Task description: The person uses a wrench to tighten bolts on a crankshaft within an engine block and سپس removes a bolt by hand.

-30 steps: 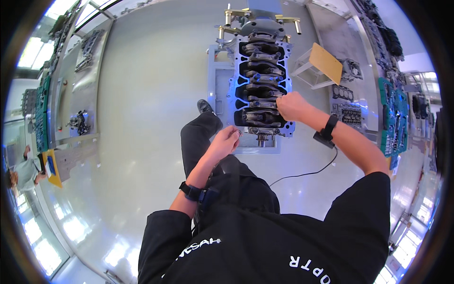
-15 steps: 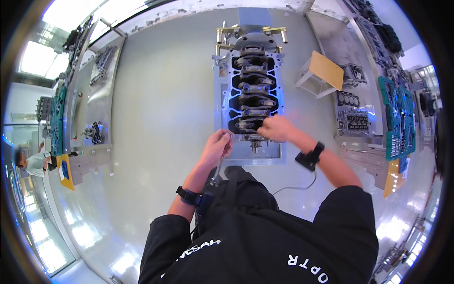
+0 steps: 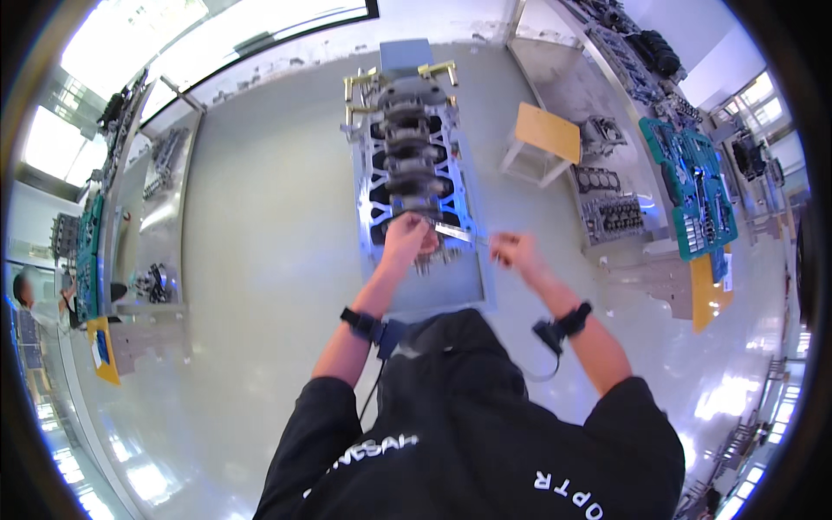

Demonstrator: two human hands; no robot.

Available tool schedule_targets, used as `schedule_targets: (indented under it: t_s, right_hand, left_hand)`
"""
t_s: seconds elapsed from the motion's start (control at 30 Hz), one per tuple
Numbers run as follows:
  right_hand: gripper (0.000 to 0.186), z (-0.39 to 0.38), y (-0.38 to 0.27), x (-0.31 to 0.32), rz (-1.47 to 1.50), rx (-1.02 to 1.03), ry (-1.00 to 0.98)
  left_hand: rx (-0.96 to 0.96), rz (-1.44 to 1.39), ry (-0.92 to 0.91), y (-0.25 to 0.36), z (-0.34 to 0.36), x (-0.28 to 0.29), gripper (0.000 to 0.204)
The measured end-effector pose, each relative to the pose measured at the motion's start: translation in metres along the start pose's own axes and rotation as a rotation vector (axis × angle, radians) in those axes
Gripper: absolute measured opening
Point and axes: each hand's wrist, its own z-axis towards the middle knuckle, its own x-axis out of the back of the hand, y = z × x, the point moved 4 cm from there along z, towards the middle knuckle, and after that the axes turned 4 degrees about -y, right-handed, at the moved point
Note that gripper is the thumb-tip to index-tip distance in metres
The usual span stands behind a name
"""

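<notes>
Ahead of me stands an engine block (image 3: 460,178) with its crankshaft (image 3: 411,165) and bearing caps uncovered. Over its near end, my left hand (image 3: 406,241) is closed round one end of a silver wrench (image 3: 456,231), whose shaft points right across the block's near right corner. My right hand (image 3: 517,251) is just past the block's right edge, near the wrench's other end. Its fingers are curled together and slightly blurred; I cannot tell whether they touch the wrench or hold something small.
A wooden-topped stool (image 3: 548,133) stands right of the block. Metal workbenches with engine parts line both sides; a cylinder head (image 3: 617,217) lies on the right one. A green tool case (image 3: 693,191) is open there. At far left is another person (image 3: 43,303).
The wrench has swung from hanging down below my left hand to lying across to the right. My right hand has drawn back from the crankshaft to the block's right. The whole view has shifted.
</notes>
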Motion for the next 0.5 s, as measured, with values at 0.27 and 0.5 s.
schedule_targets:
  t_s: [0.27, 0.5]
  right_hand:
    - [0.019, 0.081, -0.063, 0.039, 0.132, 0.158, 0.131]
    - [0.025, 0.208, -0.062, 0.041, -0.081, 0.183, -0.176]
  left_hand:
    - [-0.001, 0.214, 0.077, 0.013, 0.012, -0.017, 0.020]
    - [0.282, 0.272, 0.247, 0.013, 0.067, -0.002, 0.017]
